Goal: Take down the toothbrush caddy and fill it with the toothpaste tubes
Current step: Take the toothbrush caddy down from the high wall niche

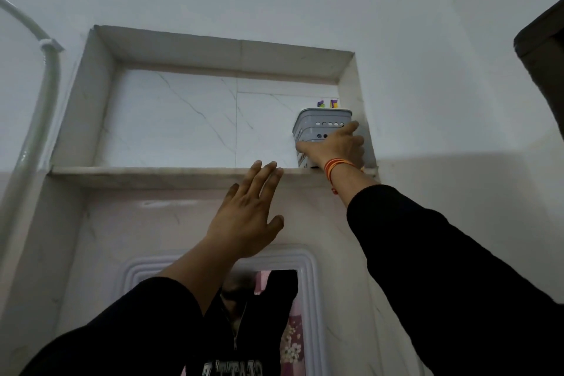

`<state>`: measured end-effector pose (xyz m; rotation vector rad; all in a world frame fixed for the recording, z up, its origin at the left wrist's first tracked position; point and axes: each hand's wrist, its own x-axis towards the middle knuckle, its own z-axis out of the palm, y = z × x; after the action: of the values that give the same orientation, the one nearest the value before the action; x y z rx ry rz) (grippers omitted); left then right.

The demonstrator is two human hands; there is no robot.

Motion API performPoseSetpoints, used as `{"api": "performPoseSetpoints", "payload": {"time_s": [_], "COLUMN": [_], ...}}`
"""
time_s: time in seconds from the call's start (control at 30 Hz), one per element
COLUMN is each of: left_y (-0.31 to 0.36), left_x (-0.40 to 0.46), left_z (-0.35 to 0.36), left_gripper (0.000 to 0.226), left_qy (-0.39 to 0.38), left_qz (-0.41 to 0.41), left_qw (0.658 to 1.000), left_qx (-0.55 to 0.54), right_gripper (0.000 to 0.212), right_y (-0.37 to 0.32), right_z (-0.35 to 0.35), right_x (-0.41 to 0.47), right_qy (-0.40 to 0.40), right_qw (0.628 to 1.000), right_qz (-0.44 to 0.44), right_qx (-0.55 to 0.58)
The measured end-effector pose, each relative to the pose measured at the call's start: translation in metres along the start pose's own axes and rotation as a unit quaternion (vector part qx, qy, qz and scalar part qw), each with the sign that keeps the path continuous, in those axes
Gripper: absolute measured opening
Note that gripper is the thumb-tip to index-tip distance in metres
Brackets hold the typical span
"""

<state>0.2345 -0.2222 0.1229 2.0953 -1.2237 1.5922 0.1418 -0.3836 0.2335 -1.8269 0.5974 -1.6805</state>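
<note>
A grey perforated toothbrush caddy (317, 125) stands at the right end of a recessed wall niche, on its marble ledge (152, 172). Two toothbrush heads with purple and yellow bristles (328, 103) stick up above its rim. My right hand (337, 145) is wrapped around the caddy's front, thumb on the left side and fingers on the right. My left hand (248, 210) is raised below the ledge with fingers spread, its fingertips at the ledge's edge, holding nothing. No toothpaste tubes are in view.
The niche (183, 119) has marble tile walls. A white pipe (39, 107) runs down the wall at the left. A white-framed mirror (305, 278) hangs below the ledge. A dark object (543, 70) juts in at the right edge.
</note>
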Motion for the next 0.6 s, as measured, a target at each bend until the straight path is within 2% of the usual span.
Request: {"api": "performPoseSetpoints", "payload": {"time_s": [0.13, 0.27, 0.6], "left_y": [0.005, 0.007, 0.013], "left_x": [-0.001, 0.000, -0.021], "left_z": [-0.001, -0.007, -0.027], "left_gripper": [0.088, 0.088, 0.076], "left_qy": [-0.003, -0.024, -0.062], "left_qz": [-0.007, -0.015, -0.028], "left_qw": [1.000, 0.999, 0.989], "left_qx": [-0.012, -0.028, -0.134], "right_gripper": [0.120, 0.116, 0.112], "right_y": [-0.004, -0.007, 0.006], "right_z": [-0.009, -0.023, -0.086], "right_x": [-0.004, -0.015, -0.078], "right_qy": [0.023, 0.045, 0.012], "right_qw": [0.999, 0.998, 0.994], "right_qz": [0.022, 0.003, -0.036], "right_qx": [0.027, 0.050, 0.105]}}
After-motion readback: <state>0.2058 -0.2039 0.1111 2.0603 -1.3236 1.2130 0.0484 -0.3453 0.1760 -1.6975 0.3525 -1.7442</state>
